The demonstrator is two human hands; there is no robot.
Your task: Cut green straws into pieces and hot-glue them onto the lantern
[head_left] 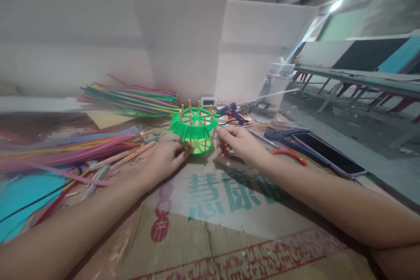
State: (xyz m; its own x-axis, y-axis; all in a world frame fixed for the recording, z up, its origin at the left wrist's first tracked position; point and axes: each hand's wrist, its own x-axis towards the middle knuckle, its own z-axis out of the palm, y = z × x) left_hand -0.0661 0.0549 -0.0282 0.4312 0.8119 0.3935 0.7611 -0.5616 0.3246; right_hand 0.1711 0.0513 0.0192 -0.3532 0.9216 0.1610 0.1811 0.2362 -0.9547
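Note:
A round two-tier craft model stands upright on the cardboard, made of bright green pipe cleaners with a fringed upper ring and thin wooden posts. My left hand grips the left edge of its lower green ring between thumb and fingers. Just right of the model, my right hand has its fingers curled together in a pinch, apart from the posts as far as I can see. Whatever it may hold is too small or hidden to make out.
Bundles of coloured pipe cleaners lie at the left. Behind the model are a dark blue glue gun and a small white display. To the right are a see-through jar, pliers and a phone.

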